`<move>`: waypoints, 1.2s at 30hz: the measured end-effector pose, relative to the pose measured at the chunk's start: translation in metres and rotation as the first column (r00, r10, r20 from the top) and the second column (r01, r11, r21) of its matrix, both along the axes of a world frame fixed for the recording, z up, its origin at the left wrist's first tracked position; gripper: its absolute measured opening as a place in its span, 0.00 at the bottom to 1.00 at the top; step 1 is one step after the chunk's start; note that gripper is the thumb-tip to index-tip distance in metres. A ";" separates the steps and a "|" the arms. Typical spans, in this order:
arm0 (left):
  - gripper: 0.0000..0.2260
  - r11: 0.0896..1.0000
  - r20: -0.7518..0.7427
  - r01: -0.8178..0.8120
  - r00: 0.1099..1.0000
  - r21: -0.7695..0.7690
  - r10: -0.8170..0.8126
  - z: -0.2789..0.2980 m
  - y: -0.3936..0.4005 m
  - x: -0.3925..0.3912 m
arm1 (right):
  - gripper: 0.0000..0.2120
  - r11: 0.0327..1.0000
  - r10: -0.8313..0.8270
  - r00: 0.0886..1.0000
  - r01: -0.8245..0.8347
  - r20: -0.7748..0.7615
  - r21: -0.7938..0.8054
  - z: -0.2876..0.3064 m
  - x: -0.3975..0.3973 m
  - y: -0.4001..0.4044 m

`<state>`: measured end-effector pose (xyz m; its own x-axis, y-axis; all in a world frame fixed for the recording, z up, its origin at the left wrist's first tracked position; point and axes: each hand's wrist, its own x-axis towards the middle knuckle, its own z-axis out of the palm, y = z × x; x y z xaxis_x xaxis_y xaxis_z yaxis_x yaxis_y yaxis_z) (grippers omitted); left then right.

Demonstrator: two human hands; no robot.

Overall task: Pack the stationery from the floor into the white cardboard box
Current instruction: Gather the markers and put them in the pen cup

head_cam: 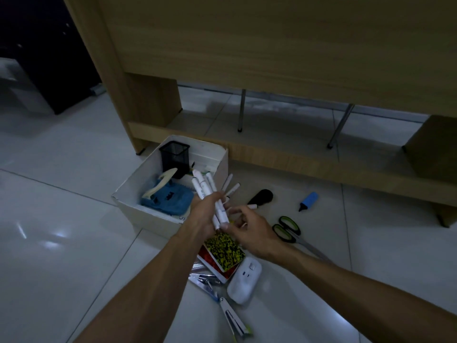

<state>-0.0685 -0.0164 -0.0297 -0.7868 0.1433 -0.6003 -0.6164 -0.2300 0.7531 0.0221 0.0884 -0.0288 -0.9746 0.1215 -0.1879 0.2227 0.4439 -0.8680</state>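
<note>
Partway done: mesh pen cup [174,158] and blue hole punch [168,198] already inside white cardboard box [222,167], left hand [206,214] gripping white markers [210,194] just right of it, right hand [249,227] pinching their ends, scissors [288,229], highlighter [308,200], staplers [235,318] left on floor.

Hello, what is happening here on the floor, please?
A person is packing stationery into a white cardboard box on the tiled floor. The left hand grips a bundle of white markers by the box, and the right hand touches the bundle's lower end. The box already holds a black mesh pen cup and a blue hole punch. Green-handled scissors, a blue highlighter, staplers and a white plug adapter still lie on the floor.
</note>
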 end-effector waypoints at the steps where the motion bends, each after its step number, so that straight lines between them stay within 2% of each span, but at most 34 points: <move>1: 0.09 1.000 0.001 0.025 1.000 -0.019 -0.025 0.000 0.000 0.002 | 0.19 1.000 -0.005 1.000 0.005 -0.004 0.006 -0.002 0.001 0.000; 4: 0.16 0.995 0.004 0.083 0.997 -0.056 -0.083 -0.001 -0.001 0.008 | 0.19 0.999 -0.042 0.998 0.042 -0.048 -0.003 -0.003 0.002 0.001; 7: 0.14 0.997 0.018 0.078 0.997 -0.024 -0.077 0.006 0.001 0.013 | 0.19 0.998 -0.053 0.996 0.051 -0.069 -0.039 0.002 0.004 0.002; 10: 0.10 0.999 0.014 0.043 0.999 0.009 -0.043 0.011 -0.002 0.011 | 0.23 1.000 0.024 0.995 -0.023 -0.097 0.008 0.009 0.008 -0.002; 14: 0.13 0.996 0.025 0.078 0.997 0.051 -0.079 0.018 -0.005 0.012 | 0.18 0.998 -0.025 0.984 0.033 -0.178 0.046 0.006 -0.002 0.000; 18: 0.12 0.998 -0.049 0.048 0.998 -0.037 -0.050 0.021 -0.011 0.005 | 0.17 0.998 0.017 0.982 -0.005 -0.187 0.063 0.005 -0.012 0.001; 21: 0.12 0.996 -0.131 0.001 0.991 -0.091 -0.013 0.020 -0.022 -0.008 | 0.15 0.985 -0.052 0.975 0.085 -0.217 0.148 -0.010 -0.025 0.008; 24: 0.15 0.994 -0.185 0.018 0.982 -0.109 -0.038 0.018 -0.032 -0.024 | 0.11 0.942 -0.031 0.994 0.063 -0.102 0.331 -0.036 -0.041 0.027; 27: 0.15 0.996 -0.203 0.017 0.979 -0.088 -0.034 0.014 -0.038 -0.035 | 0.16 0.871 0.035 0.998 -0.057 0.053 0.488 -0.059 -0.053 0.045; 29: 0.13 0.999 -0.189 0.000 0.982 -0.047 -0.009 0.011 -0.039 -0.039 | 0.20 0.851 0.061 0.991 -0.113 0.118 0.513 -0.068 -0.062 0.050; 32: 0.02 0.999 -0.121 -0.006 0.993 0.040 0.011 0.009 -0.041 -0.043 | 0.23 0.825 0.099 0.977 -0.188 0.190 0.533 -0.083 -0.078 0.050; 36: 0.02 0.995 -0.089 0.003 0.996 0.099 0.006 0.003 -0.046 -0.046 | 0.24 0.671 0.163 0.950 -0.304 0.266 0.676 -0.102 -0.092 0.047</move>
